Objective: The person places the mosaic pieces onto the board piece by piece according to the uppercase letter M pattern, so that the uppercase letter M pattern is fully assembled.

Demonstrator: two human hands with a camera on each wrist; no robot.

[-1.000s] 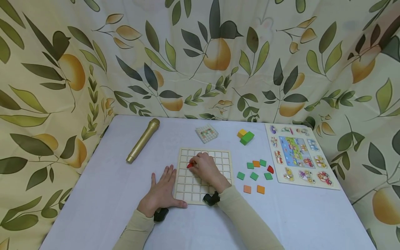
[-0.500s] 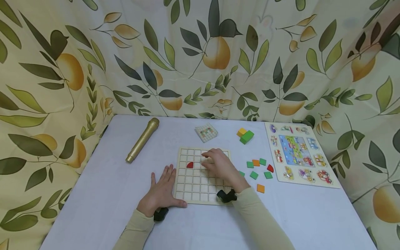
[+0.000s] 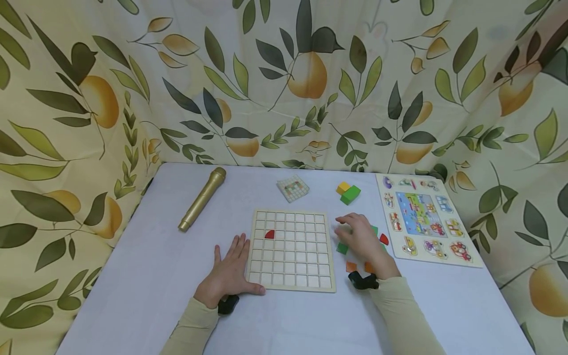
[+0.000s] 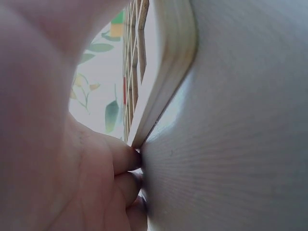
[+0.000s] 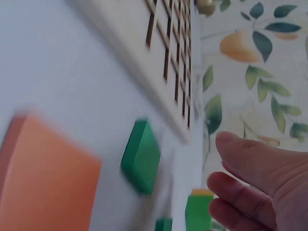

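A pale wooden grid board (image 3: 293, 266) lies mid-table, with one red quarter-round tile (image 3: 269, 234) in a cell at its upper left. My left hand (image 3: 228, 273) rests flat on the table along the board's left edge, thumb at the lower corner. Right of the board, my right hand (image 3: 364, 241) hovers over the loose tiles, fingers slightly bent and nothing between them. Under and around it show a green tile (image 5: 142, 159), an orange tile (image 5: 48, 178) and a second red tile (image 3: 383, 239); other tiles are partly hidden by the hand.
A gold microphone (image 3: 201, 199) lies at the back left. Behind the board is a small patterned card (image 3: 293, 188). A green block (image 3: 350, 195) and a yellow block (image 3: 343, 187) sit at the back, left of a picture puzzle board (image 3: 404, 251).
My right hand has let go of the red tile, leaving it on the board, and has moved right to above the loose tiles. The left hand has stayed put.
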